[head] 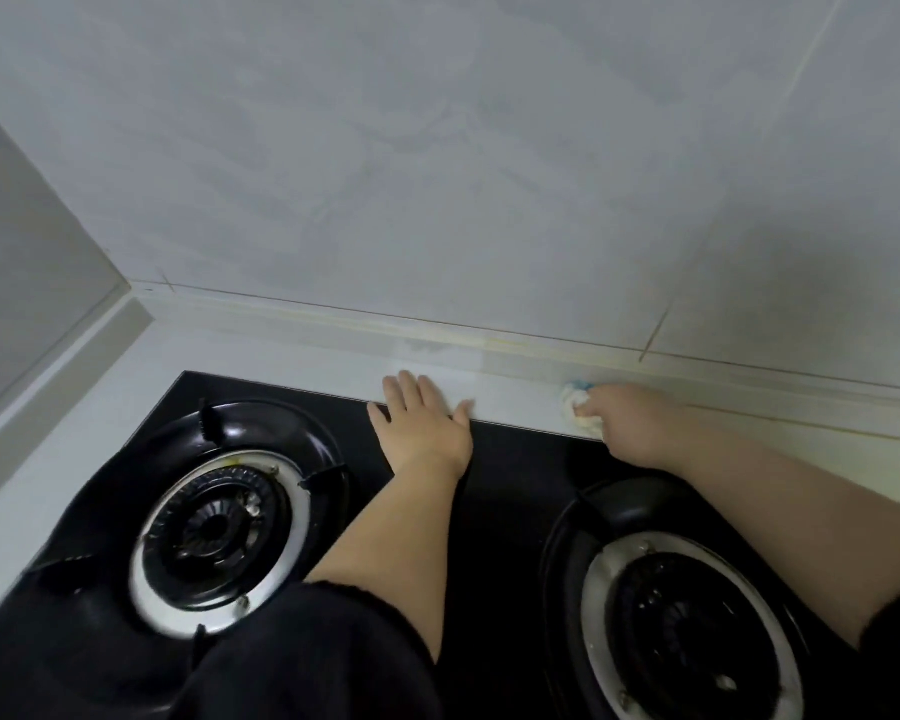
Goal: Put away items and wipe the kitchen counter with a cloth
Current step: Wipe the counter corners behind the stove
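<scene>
My right hand [625,418] grips a bunched white cloth [577,403] with a bit of blue on it and holds it down on the pale counter strip [515,387] behind the stove, close to the wall. My left hand [421,423] lies flat, fingers spread, across the stove's back edge with its fingertips on the counter strip. Both forearms reach over the black glass cooktop [510,485]. Much of the cloth is hidden under my fingers.
Two gas burners sit in the cooktop, one at the left [214,532] and one at the right [692,631], each with a black pan support. A grey tiled wall [437,174] rises behind the counter, meeting a side wall at the left corner [131,288].
</scene>
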Available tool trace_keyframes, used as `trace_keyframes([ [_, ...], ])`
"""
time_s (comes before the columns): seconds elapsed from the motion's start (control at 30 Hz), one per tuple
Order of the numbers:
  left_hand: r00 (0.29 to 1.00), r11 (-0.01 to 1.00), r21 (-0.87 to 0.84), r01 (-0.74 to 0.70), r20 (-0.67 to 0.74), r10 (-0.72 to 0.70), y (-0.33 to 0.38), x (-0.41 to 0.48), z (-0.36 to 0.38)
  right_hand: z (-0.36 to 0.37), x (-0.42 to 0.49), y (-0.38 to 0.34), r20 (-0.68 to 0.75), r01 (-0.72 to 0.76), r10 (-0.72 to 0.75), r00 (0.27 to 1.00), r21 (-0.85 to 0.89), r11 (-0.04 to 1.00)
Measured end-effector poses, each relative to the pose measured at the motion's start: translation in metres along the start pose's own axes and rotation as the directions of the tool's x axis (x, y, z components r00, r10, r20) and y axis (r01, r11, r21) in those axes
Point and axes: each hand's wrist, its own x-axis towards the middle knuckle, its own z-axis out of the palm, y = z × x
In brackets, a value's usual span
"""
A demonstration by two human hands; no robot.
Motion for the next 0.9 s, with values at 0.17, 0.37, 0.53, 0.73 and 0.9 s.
trace_keyframes([
  [0.17,0.982,0.984,-0.171,-0.057,-0.186,0.024,-0.01,-0.001,0.009,-0.052,0.042,-0.072,-0.313,0.078,-0.013,0.95,0.198,0.977],
  [0.37,0.969,0.974,-0.227,-0.017,-0.243,-0.04,-0.017,0.004,0.012,-0.035,0.086,-0.152,-0.284,0.115,-0.214,0.935,-0.328,0.938],
  [0.53,0.971,0.975,-0.221,-0.017,-0.235,-0.036,-0.016,0.002,0.011,-0.036,0.05,-0.089,-0.312,0.051,-0.113,0.943,-0.202,0.978],
  [0.73,0.958,0.959,-0.278,-0.053,-0.284,-0.029,-0.017,0.003,0.011,-0.02,0.021,-0.038,-0.334,-0.191,0.115,0.935,-0.203,0.96],
  [0.9,0.944,0.922,-0.376,-0.088,-0.326,-0.043,-0.018,0.006,0.014,-0.022,0.033,-0.062,-0.345,-0.18,0.075,0.935,-0.283,0.942],
])
